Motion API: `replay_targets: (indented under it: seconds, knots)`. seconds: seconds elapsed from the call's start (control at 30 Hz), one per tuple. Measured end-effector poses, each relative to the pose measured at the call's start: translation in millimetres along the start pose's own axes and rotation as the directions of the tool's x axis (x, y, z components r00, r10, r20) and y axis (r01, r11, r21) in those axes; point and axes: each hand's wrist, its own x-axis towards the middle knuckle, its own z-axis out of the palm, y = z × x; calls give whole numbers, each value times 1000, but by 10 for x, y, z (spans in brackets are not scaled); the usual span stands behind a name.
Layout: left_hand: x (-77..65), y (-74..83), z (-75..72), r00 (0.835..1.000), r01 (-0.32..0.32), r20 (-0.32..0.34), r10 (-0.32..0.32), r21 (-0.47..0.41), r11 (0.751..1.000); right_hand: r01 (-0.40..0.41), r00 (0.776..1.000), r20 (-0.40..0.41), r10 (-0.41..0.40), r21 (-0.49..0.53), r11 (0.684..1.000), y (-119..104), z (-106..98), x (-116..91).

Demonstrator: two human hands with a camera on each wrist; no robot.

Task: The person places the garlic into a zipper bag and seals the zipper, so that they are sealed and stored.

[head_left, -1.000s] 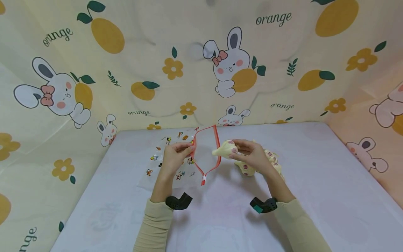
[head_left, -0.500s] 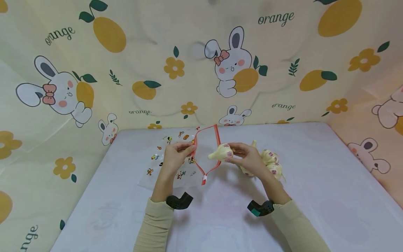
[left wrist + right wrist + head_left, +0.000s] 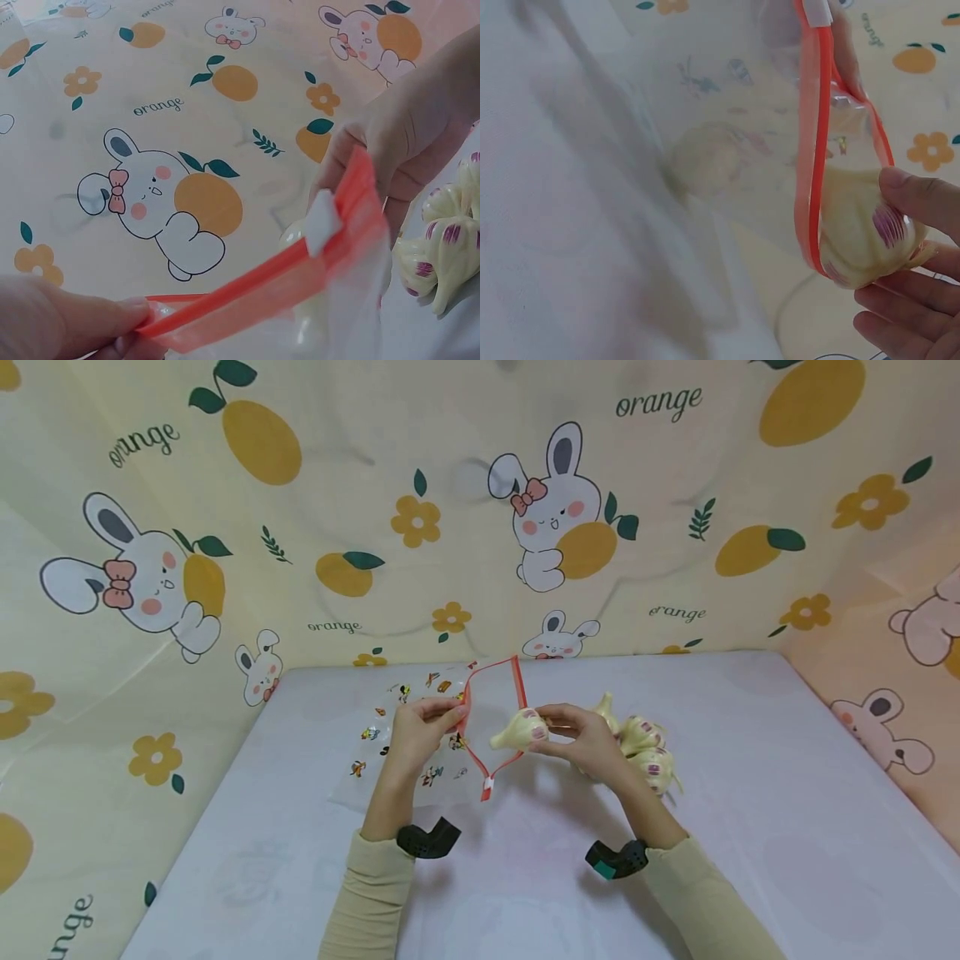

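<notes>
Head view: pinching, with the left hand (image 3: pixel 416 731) left of centre, the edge of a clear printed bag (image 3: pixel 446 760) at its red zip strip (image 3: pixel 518 681). Grasping, with the right hand (image 3: pixel 585 739) right of centre, the rounded base of a garlic bulb (image 3: pixel 522 729); holding it mid-frame at the bag's spread mouth, with its stem toward the left. Showing, just right of the right hand, other bulbs (image 3: pixel 647 752) on the white table (image 3: pixel 750 818).

Left-wrist view: gripping the strip between thumb and fingers at lower left. Showing a white slider (image 3: pixel 324 223) right of centre, and the other bulbs at the right edge.

Right-wrist view: clasping the bulb at lower right, with thumb above and fingers beneath, partly behind the near strip. Showing, through the film left of centre, a pale shape too blurred to identify.
</notes>
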Motion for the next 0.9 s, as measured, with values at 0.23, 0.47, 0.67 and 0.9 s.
replay_targets:
  seconds: [0.23, 0.47, 0.67, 0.9]
  knots:
    - [3, 5, 4, 1000, -14, -5, 14, -5, 1000, 62, 998, 11, -62, 19, 998, -11, 27, -5]
    - [1, 4, 1, 1000, -13, -1, 13, -14, 1000, 92, 996, 7, -92, 30, 995, -9, 41, -9]
    - [-5, 4, -1, 1000, -7, 0, 7, -9, 1000, 83, 996, 23, -84, 52, 995, -23, 40, -13]
    - [-11, 7, 2, 1000, -6, 5, 6, -21, 1000, 74, 997, 23, -75, 50, 996, -31, 18, -12]
